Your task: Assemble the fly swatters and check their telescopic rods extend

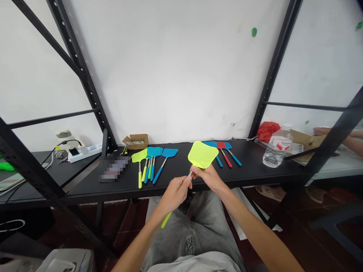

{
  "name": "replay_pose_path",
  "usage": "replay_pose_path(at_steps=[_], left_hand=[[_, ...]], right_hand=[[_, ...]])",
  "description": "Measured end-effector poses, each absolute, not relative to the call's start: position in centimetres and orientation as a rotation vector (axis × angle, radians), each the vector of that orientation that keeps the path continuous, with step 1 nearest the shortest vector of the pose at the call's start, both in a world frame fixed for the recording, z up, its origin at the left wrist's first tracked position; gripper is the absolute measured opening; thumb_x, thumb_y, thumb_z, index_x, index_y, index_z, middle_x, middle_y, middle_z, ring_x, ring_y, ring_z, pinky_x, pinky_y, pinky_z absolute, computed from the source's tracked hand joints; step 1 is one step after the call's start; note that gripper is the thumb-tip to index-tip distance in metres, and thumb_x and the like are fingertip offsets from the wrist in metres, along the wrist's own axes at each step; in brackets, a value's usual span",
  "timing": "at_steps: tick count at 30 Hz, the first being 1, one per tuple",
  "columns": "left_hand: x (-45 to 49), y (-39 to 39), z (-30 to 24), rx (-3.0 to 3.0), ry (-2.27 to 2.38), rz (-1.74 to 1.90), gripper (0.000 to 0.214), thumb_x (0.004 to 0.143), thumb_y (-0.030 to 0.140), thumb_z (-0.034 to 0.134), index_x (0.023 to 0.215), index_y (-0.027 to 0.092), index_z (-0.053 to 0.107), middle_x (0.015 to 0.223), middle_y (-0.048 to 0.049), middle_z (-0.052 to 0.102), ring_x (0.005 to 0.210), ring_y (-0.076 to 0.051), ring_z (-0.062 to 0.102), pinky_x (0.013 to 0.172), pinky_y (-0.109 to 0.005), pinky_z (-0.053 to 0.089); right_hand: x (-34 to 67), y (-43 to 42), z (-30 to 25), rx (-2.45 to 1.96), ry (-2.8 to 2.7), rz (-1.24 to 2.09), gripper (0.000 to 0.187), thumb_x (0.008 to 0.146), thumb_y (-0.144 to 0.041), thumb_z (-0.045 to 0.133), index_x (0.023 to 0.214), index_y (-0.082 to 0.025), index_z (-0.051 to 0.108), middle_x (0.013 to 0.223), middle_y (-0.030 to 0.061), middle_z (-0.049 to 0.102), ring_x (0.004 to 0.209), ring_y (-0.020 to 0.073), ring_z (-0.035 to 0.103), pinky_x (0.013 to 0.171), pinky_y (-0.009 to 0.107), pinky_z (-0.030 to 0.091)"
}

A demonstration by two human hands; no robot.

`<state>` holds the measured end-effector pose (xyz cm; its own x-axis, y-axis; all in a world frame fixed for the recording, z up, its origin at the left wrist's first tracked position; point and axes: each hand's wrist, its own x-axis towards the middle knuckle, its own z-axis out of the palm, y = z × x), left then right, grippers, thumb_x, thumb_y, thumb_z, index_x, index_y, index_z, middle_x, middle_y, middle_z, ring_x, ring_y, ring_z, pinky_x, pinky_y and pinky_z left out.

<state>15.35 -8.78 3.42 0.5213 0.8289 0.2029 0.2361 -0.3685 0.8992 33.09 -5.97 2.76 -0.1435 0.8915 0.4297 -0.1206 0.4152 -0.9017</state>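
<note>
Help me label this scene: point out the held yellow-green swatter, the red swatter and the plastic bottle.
Held yellow-green swatter [203,154]: head view, on its perforated paddle.
Red swatter [227,161]: head view, on its handle.
Plastic bottle [279,143]: head view, on its label.

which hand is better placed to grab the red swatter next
Probably the right hand: it is nearer the red swatter, which lies to its right. The left hand is farther left; both hands hold the lime swatter.

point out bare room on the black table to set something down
Bare black table shows between the red and blue swatters and the bottle; another patch, between the lime and blue cluster and the held lime swatter. That cluster, near the cardboard box, is crowded.
</note>
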Motion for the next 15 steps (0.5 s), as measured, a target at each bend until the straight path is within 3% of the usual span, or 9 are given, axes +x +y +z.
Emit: replay_pose_path(at_steps=[4, 9, 15], left_hand=[[15.5, -8.7, 3.5, 1.849, 0.831, 0.747, 0.048, 0.097, 0.058, 0.027, 0.079, 0.020, 0.049, 0.039, 0.0078, 0.038, 0.035, -0.010, 0.030, 0.043, -0.022, 0.024], [14.6, -9.3, 4.3, 2.332, 1.146, 0.830, 0.043, 0.099, 0.049, 0.032, 0.070, 0.020, 0.044, 0.055, 0.0035, 0.042, 0.053, -0.012, 0.040, 0.056, -0.025, 0.025], [13.8, -9.8, 5.1, 2.541, 1.245, 0.626, 0.040, 0.100, 0.047, 0.029, 0.072, 0.021, 0.043, 0.058, 0.0031, 0.046, 0.056, -0.015, 0.042, 0.058, -0.027, 0.021]], right_hand=[[33.5, -5.8, 3.0, -0.731, -1.399, 1.033, 0.032, 0.077, -0.047, 0.073, 0.080, -0.016, 0.068, 0.068, 0.0027, 0.065, 0.062, 0.0154, 0.061, 0.059, 0.028, 0.051], [35.6, -4.7, 3.3, -0.788, -1.237, 0.972, 0.035, 0.071, -0.049, 0.078, 0.078, -0.016, 0.068, 0.066, 0.0036, 0.065, 0.060, 0.0156, 0.062, 0.057, 0.028, 0.051], [39.9, -4.0, 4.2, -0.797, -1.010, 0.895, 0.034, 0.064, -0.045, 0.084, 0.073, -0.016, 0.068, 0.067, 0.0024, 0.063, 0.060, 0.0128, 0.060, 0.056, 0.025, 0.049]])
